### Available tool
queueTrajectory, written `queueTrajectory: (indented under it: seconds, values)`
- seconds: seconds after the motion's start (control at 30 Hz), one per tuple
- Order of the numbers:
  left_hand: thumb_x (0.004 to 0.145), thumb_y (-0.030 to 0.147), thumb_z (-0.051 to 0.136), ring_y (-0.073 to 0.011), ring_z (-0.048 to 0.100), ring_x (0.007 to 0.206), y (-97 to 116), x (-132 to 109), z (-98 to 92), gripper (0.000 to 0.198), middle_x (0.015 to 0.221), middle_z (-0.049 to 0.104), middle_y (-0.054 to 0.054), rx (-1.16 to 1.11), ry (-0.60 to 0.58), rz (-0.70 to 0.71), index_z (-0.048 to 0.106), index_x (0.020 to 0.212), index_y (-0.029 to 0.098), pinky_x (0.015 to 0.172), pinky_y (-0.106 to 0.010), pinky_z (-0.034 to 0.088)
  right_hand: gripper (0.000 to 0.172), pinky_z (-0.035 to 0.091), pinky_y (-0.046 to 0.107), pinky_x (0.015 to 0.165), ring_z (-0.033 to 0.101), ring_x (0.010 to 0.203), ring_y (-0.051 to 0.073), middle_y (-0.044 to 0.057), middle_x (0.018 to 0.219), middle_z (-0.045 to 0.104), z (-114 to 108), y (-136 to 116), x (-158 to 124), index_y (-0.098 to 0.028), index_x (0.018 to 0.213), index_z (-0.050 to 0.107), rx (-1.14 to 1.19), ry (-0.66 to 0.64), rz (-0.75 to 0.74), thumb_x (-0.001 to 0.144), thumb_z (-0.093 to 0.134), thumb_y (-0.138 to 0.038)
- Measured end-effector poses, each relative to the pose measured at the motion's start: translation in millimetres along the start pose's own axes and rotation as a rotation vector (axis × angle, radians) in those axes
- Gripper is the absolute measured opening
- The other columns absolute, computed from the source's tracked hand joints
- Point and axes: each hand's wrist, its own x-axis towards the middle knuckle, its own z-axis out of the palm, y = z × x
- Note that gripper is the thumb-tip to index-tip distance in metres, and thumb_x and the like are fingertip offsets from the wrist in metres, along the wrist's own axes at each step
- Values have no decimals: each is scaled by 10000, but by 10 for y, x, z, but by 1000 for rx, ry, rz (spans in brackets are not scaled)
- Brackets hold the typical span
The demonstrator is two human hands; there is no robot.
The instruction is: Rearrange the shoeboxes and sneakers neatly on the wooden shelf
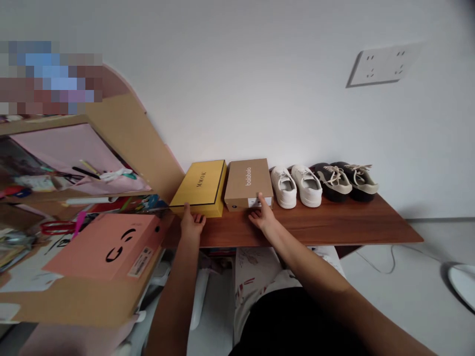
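Fingers of the left hand [192, 223] rest against the near edge of a yellow shoebox [200, 189], low on its front face, with the palm turned toward the box and the fingers slightly parted. The right hand [262, 216] is at the near end of a kraft-brown shoebox [247, 182], its fingers on or just beside a small white label [260, 201]. Neither hand is clenched into a fist, but I cannot tell whether either one is gripping its box or only touching it. The 2 boxes lie flat and side by side at the left end of a brown wood-grain board [334, 222], just apart, their far ends near the wall and their near ends toward the board's front edge. To the right of the kraft-brown box stand 2 white sneakers [295, 187], then 2 dark sneakers with beige laces [345, 182], 4 shoes in all, in a row along the wall. Past the left end of the board, a pink box [107, 244] with black markings lies on a light wooden shelf unit [129, 143], and 1 white wall socket plate [384, 64] sits high on the wall.
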Motion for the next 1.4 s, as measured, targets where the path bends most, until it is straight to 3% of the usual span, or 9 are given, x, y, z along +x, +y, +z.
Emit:
queueTrajectory:
  seconds: [0.13, 0.3, 0.43, 0.53, 0.63, 0.73, 0.87, 1.03, 1.4]
  values:
    - [751, 466, 714, -69, 419, 599, 148, 147, 148, 383, 777, 410, 51, -55, 72, -58, 442, 879, 229, 614, -253, 478, 488, 568, 315, 751, 647, 934, 197, 48, 954, 648, 74, -196, 35, -255, 1078, 588, 828, 373, 455, 780, 663, -635]
    - [740, 328, 692, -99, 478, 627, 152, 56, 217, 299, 776, 475, 37, -136, 92, 21, 456, 889, 220, 578, -256, 465, 475, 570, 277, 704, 659, 892, 179, 25, 937, 683, 206, -299, -61, -229, 1065, 555, 916, 592, 308, 735, 731, -521]
    - [721, 320, 700, -184, 602, 912, 63, -103, 175, 350, 991, 585, -41, -89, 82, 498, 485, 975, 213, 791, -367, 541, 722, 570, 316, 777, 652, 936, 198, 83, 1076, 662, 215, -304, -246, -178, 1215, 448, 745, 692, -25, 665, 800, -487]
    - [684, 414, 742, -246, 572, 1052, 3, -158, 49, 415, 1060, 582, -95, 271, 177, 940, 506, 940, 189, 961, -434, 495, 847, 527, 390, 924, 598, 1060, 226, 116, 1193, 594, 134, -342, -376, -166, 1295, 379, 377, 717, -384, 639, 821, -469]
    - [712, 451, 734, -308, 539, 1095, -47, -145, -112, 382, 1052, 569, -137, 728, 173, 1254, 552, 903, 175, 1013, -483, 445, 755, 464, 470, 990, 513, 1157, 289, 158, 1235, 536, 51, -364, -418, -145, 1299, 419, -164, 666, -749, 694, 792, -401]
    - [857, 343, 585, -319, 548, 1043, -114, -86, -233, 194, 1015, 578, -160, 1099, 6, 1454, 616, 925, 164, 973, -492, 444, 518, 458, 446, 922, 513, 1073, 290, 171, 1198, 551, 9, -292, -355, -137, 1277, 487, -611, 522, -938, 816, 684, -271]
    - [905, 222, 458, -292, 545, 953, -209, 45, -296, 235, 982, 593, -149, 1466, -130, 1554, 672, 984, 167, 882, -433, 458, 387, 428, 383, 821, 507, 929, 260, 160, 1150, 592, -2, -84, -192, -155, 1274, 550, -954, 397, -946, 890, 586, -183]
    - [898, 155, 407, -258, 527, 910, -287, 245, -314, 285, 921, 588, -109, 1699, -210, 1485, 687, 946, 179, 828, -376, 435, 350, 396, 365, 769, 497, 876, 244, 134, 1086, 611, 36, 153, -40, -190, 1291, 569, -1122, 279, -913, 967, 444, -143]
    - [961, 374, 438, -281, 565, 910, -393, 364, -385, 242, 902, 583, -112, 1501, -288, 1479, 587, 924, 187, 859, -416, 472, 401, 408, 368, 832, 492, 910, 236, 122, 1125, 599, 155, 296, 56, -226, 1364, 545, -1091, 225, -876, 1005, 376, -171]
